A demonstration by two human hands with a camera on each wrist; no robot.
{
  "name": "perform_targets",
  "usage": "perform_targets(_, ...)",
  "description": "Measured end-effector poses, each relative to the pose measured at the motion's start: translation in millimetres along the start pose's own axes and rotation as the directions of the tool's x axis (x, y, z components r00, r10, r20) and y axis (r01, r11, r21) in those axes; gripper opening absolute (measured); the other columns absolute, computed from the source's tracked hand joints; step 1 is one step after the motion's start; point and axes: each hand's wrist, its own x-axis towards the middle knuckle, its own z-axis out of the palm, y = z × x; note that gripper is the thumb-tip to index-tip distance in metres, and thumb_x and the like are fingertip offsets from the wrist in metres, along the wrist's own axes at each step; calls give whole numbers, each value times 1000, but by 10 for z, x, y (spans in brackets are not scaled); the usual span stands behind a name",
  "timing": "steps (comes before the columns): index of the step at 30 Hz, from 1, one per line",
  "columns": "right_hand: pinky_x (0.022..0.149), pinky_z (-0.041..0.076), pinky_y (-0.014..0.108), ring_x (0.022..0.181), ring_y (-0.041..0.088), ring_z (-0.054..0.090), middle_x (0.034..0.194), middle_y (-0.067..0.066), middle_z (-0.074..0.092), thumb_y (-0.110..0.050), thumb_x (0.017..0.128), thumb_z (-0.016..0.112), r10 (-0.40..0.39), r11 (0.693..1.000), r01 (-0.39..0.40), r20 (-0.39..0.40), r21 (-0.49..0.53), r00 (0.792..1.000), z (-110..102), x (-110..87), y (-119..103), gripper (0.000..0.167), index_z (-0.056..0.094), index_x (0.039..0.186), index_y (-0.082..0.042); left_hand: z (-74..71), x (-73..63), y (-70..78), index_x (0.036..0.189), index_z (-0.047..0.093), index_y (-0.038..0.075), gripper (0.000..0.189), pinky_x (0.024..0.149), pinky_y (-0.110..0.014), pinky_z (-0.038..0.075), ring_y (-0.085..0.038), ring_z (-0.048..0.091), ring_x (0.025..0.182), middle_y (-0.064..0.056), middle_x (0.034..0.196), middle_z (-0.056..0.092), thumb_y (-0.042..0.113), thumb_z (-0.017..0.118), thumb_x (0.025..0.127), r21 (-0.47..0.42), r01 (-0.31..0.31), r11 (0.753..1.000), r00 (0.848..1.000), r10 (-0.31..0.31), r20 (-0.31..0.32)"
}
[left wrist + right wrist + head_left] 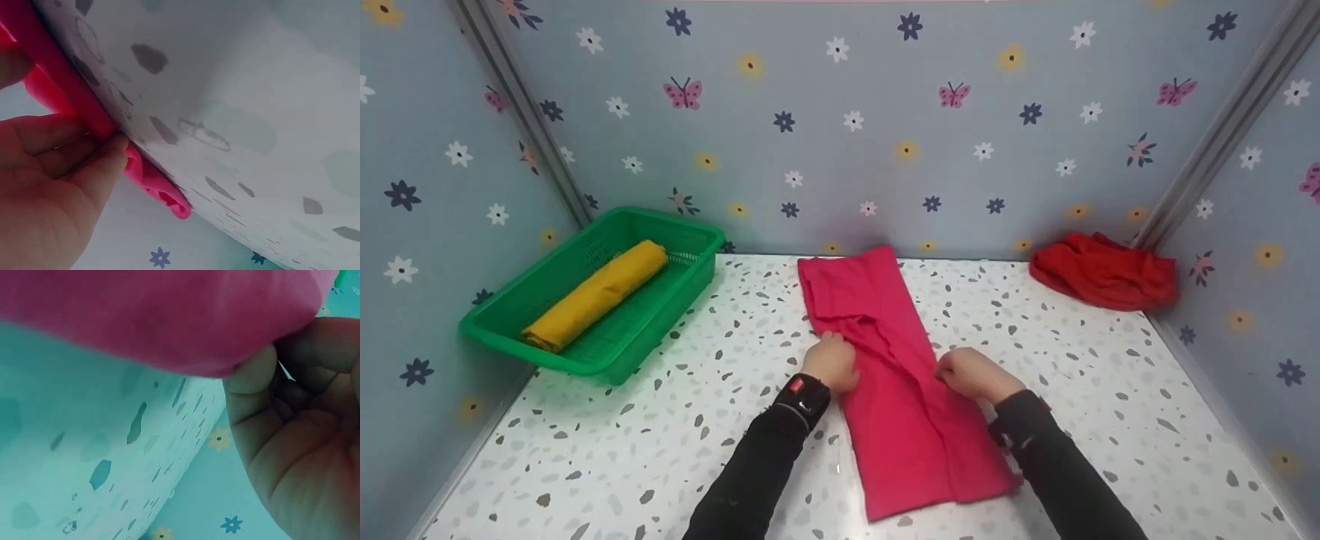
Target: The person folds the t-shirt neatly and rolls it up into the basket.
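A folded pink cloth lies lengthwise on the speckled table, with a rumpled fold along its middle. At its left edge my left hand pinches the fabric; in the left wrist view, thumb and fingers close on the pink edge just over the tabletop. On the opposite side my right hand grips the right edge. The right wrist view has the pink fabric caught between the thumb and the curled forefinger, its border lifted a little from the table.
To the left stands a green plastic basket with a rolled yellow cloth inside. A bunched red cloth lies in the back right corner. Flower-patterned walls enclose the speckled table at the back and both sides.
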Motion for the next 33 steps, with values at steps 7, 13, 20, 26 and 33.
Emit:
perform_targets(7, 56, 39, 27, 56, 8, 40, 60, -6, 47, 2, 87, 58, -75, 996, 73, 43, 50, 996, 53, -22, -67, 19, 69, 73, -4, 1, 84, -26, 107, 68, -6, 49, 86, -46, 52, -34, 54, 108, -21, 113, 61, 37, 69, 84, 40, 39, 998, 999, -41, 30)
perform_targets(13, 53, 37, 25, 54, 6, 37, 59, -9, 42, 3, 87, 59, -112, 992, 109, 40, 59, 993, 66, -29, -90, 20, 66, 70, -4, 61, 125, -74, 115, 65, -4, 50, 88, -47, 51, -34, 53, 113, -20, 118, 60, 35, 69, 84, 7, 35, 999, 999, -36, 16)
perform_targets(20, 54, 38, 26, 55, 6, 38, 61, -7, 44, 3, 87, 58, -122, 991, 119, 37, 62, 992, 79, -36, -93, 19, 66, 72, -4, 74, 130, -100, 119, 63, -3, 51, 93, -47, 49, -36, 52, 120, -22, 129, 56, 32, 67, 83, -9, 42, 999, 999, -42, 23)
perform_targets(26, 57, 40, 28, 59, 8, 41, 64, -6, 47, 1, 87, 58, -102, 993, 100, 42, 58, 994, 100, -53, -81, 14, 63, 76, -6, 48, 57, -62, 114, 65, -2, 45, 91, -48, 49, -37, 55, 115, -21, 125, 58, 29, 69, 83, -27, 48, 998, 999, -48, -10)
perform_targets(33, 62, 44, 30, 64, 11, 48, 71, -3, 56, 0, 87, 60, -88, 994, 85, 35, 63, 996, 123, -56, -75, 8, 65, 86, -6, 45, -69, 76, 104, 69, 2, 28, 75, -48, 53, -36, 59, 97, -15, 107, 63, 21, 69, 84, 66, 72, 995, 995, -66, -81)
